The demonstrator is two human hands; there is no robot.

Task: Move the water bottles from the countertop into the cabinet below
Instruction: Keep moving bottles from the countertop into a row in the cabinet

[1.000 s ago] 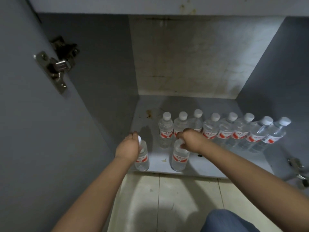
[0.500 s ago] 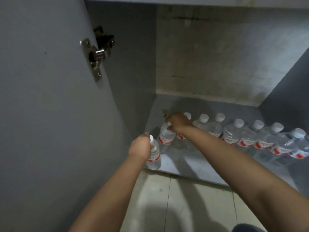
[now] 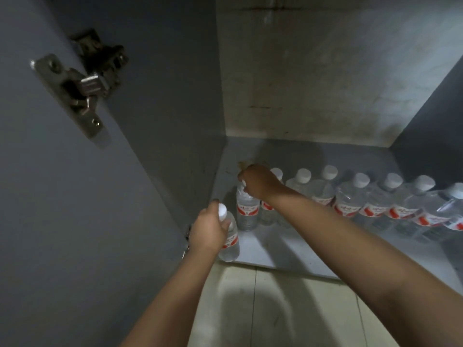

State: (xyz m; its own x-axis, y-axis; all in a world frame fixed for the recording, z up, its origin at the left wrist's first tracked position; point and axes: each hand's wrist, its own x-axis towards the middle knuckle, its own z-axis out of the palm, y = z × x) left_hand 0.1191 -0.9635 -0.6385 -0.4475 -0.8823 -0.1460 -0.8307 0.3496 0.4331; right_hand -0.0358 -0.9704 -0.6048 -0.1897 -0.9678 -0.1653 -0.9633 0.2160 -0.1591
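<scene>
The open cabinet [image 3: 313,71] has a grey floor carrying a row of water bottles [image 3: 350,199], white-capped with red labels, standing side by side toward the right wall. The right hand [image 3: 258,181] has its fingers clamped on the top of the leftmost bottle [image 3: 246,211] of that row. The left hand [image 3: 209,230] grips a front bottle [image 3: 229,242] at the shelf's near edge, by the hinged door [image 3: 75,171].
</scene>
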